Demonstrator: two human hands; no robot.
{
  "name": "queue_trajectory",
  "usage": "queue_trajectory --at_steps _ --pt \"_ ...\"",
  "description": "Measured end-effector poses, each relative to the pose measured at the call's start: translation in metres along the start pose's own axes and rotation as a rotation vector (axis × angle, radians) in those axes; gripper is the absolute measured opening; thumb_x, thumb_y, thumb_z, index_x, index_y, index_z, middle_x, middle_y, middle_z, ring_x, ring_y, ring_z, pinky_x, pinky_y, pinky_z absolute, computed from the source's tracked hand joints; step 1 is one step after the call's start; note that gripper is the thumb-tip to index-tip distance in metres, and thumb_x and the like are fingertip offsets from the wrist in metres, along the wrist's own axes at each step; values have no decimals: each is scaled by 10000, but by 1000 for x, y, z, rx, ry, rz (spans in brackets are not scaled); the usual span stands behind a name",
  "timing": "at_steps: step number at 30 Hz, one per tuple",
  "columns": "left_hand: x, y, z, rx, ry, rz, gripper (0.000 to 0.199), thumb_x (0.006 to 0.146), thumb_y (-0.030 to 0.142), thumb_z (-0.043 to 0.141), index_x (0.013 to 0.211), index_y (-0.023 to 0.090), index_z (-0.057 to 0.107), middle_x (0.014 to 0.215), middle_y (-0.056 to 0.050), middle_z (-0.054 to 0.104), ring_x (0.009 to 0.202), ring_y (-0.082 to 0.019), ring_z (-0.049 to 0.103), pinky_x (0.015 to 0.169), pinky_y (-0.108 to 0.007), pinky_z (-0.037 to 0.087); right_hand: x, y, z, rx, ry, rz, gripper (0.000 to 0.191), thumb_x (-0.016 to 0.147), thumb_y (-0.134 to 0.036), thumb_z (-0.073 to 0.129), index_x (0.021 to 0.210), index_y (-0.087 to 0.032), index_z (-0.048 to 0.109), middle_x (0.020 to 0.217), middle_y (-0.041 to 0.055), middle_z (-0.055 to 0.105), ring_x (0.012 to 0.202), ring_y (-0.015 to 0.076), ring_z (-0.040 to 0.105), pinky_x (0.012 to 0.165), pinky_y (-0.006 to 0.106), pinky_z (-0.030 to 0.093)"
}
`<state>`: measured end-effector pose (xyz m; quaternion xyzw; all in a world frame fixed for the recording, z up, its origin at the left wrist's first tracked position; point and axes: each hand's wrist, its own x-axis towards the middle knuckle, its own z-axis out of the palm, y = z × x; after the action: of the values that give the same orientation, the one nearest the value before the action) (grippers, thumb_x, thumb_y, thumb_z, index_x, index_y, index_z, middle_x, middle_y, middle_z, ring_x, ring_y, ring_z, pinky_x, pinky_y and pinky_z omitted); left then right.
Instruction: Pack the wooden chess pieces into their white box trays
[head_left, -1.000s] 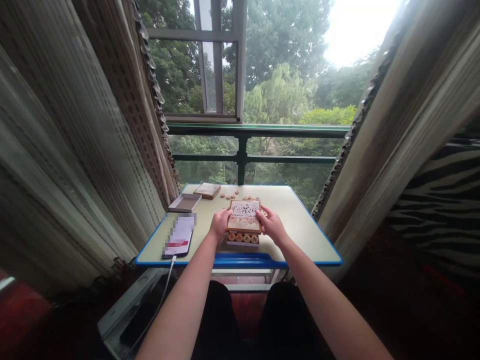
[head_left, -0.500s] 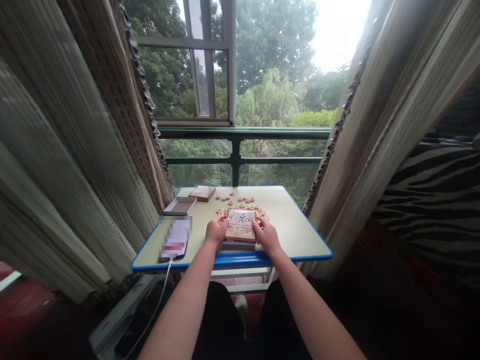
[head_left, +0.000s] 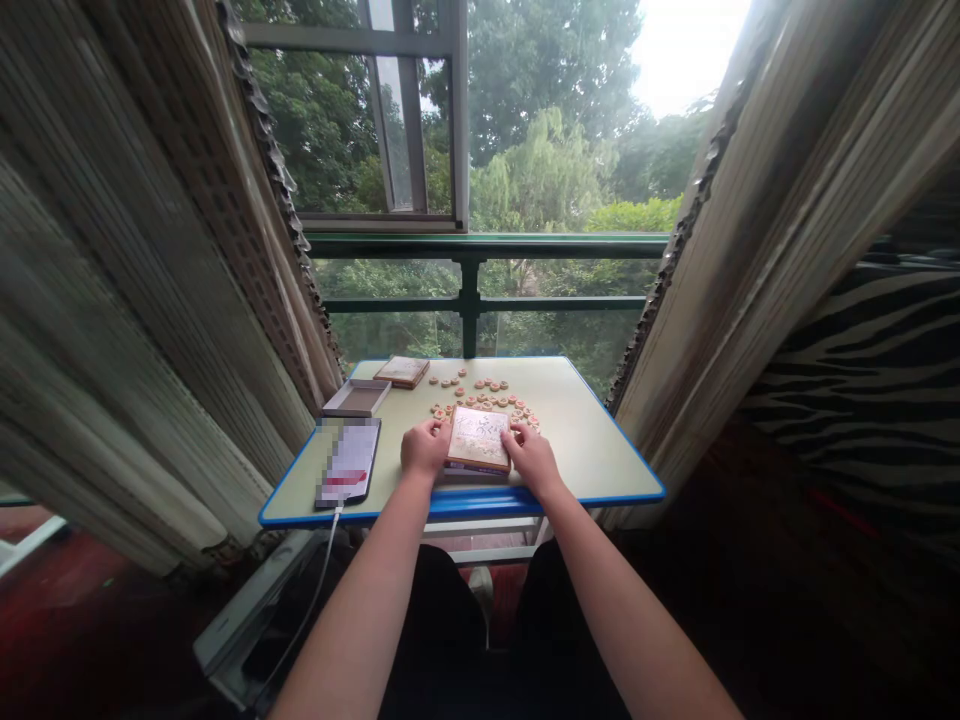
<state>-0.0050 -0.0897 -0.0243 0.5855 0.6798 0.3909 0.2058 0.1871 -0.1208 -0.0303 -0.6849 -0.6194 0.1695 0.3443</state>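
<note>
A square box lid with dark lettering and a brown edge point(head_left: 480, 438) lies over a box near the table's front edge. My left hand point(head_left: 425, 447) is at the lid's left side, its fingers curled against the edge. At the right side, my right hand point(head_left: 531, 456) grips the lid's edge, thumb near the top face. Small round wooden pieces point(head_left: 491, 385) are scattered just behind the lid, several of them partly hidden by it.
On the table point(head_left: 592, 440), an open shallow grey tray point(head_left: 358, 397) stands at the left, beside a printed square box point(head_left: 403, 371). A phone point(head_left: 349, 462) with a white cable lies in front of them. Curtains flank the window and green railing point(head_left: 469, 300).
The lid has gone from tilted up towards me to lying flatter on the box, with both hands still at its sides. The whole view has shifted slightly.
</note>
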Motion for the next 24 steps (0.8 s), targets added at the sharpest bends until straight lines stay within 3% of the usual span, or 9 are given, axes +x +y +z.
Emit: queue_trajectory --at_steps 14,21,24 --pt "10 -12 9 -4 -116 119 280 752 293 585 987 175 679 1044 -92 670 861 -190 612 783 -266 446 -2 -9 4 -184 -26 -13 365 872 -408 440 1056 -155 628 884 97 690 850 209 613 685 270 392" --pt "0 -4 9 255 -89 161 348 828 345 488 1082 178 657 1109 -128 645 1023 -244 573 832 -289 428 -2 -10 5 -225 -32 -18 349 897 -391 395 1048 -168 617 1002 108 673 899 213 603 701 274 384" --pt "-3 0 9 287 -89 124 350 833 362 473 1057 178 669 1068 -147 657 998 -264 582 808 -305 431 -3 -10 6 -230 -29 -28 329 908 -366 383 1033 -170 616 1027 100 663 926 200 592 727 266 383"
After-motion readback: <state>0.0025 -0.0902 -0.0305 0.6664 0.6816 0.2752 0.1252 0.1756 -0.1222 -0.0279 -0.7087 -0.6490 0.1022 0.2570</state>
